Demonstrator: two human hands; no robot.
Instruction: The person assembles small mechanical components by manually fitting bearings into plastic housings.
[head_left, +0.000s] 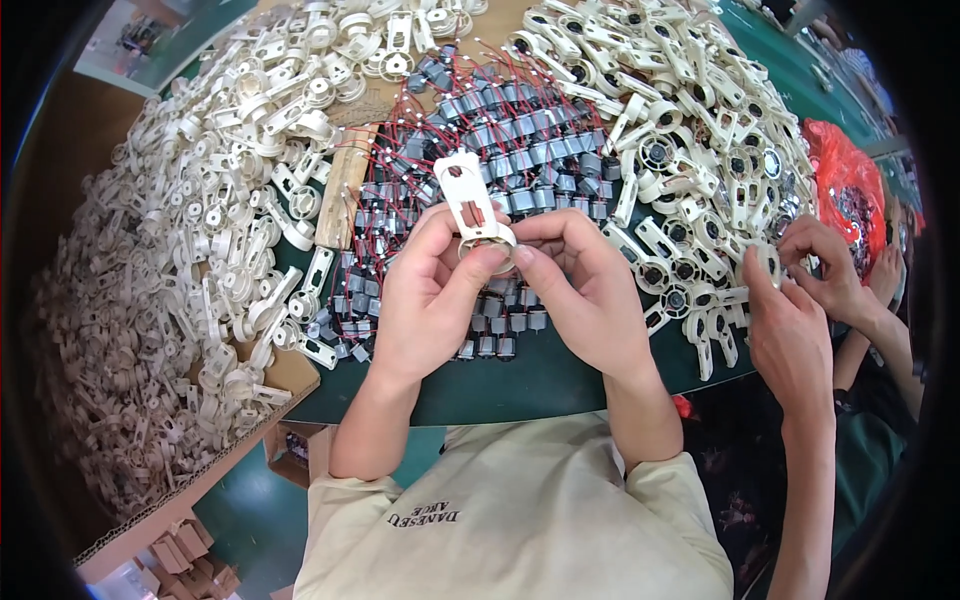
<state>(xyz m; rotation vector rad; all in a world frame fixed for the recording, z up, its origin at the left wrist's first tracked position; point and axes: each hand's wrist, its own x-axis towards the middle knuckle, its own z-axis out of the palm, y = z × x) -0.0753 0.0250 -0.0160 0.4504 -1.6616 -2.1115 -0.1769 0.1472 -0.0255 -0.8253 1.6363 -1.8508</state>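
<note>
Both my hands grip one white plastic housing (462, 187), held up over the middle of the table. It has a long slotted handle pointing away from me and a round ring at the near end. My left hand (432, 290) pinches the ring from the left, thumb on top. From the right, my right hand (585, 290) closes thumb and fingers on the same ring. Whatever sits inside the ring is mostly hidden by my fingers. Beyond and beneath my hands lie rows of small silver motors (530, 158) with thin red wires.
White housings (200, 230) heap up at left, partly in a cardboard box (215, 470). More housings with dark centres (700, 170) pile at right. A wooden block (347, 190) lies left of the motors. At right are a co-worker's hands (790, 320) and a red plastic bag (840, 170).
</note>
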